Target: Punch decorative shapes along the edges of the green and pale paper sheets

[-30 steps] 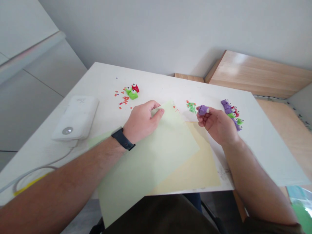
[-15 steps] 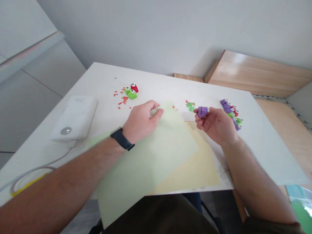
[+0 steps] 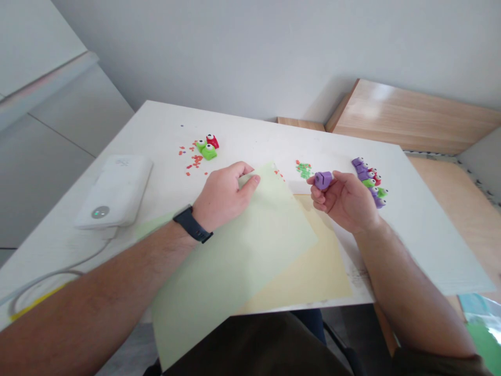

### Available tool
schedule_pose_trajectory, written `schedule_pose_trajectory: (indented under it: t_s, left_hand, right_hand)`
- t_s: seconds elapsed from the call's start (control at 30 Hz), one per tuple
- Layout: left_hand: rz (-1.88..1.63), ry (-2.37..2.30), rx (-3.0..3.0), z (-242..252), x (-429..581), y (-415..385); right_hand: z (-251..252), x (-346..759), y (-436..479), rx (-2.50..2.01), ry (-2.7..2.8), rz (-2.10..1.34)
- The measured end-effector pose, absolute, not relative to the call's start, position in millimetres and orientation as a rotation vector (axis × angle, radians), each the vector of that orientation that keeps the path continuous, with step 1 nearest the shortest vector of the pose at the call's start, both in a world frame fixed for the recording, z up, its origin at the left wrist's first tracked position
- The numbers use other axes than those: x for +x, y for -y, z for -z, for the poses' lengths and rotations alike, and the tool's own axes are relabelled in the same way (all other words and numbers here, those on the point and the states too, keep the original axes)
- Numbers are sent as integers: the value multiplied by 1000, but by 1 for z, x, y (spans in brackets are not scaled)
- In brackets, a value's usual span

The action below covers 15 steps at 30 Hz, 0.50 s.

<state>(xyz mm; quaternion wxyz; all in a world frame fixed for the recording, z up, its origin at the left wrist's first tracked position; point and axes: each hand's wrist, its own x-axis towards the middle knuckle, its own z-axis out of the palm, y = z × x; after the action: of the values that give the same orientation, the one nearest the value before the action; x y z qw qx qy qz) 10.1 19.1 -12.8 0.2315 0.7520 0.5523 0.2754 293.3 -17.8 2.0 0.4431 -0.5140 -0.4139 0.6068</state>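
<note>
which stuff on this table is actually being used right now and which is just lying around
In use:
left hand, gripping the top corner of the green sheet
right hand, holding the purple punch

Lying about:
yellow sheet, partly under the green one
spare punches beyond the right hand
green and red punches among red scraps
green scraps
white device, far left

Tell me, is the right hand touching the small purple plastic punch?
Touching. The head view shows the right hand gripping the small purple plastic punch between thumb and fingers.
</note>
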Motion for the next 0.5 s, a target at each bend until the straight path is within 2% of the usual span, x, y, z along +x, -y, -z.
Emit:
schedule_pose_trajectory:
  t_s: [0.5]
  left_hand:
    - [-753,-1526,2061,11,10,-19]
  right_hand:
    - [1,293,20,-1285,1067,-1468]
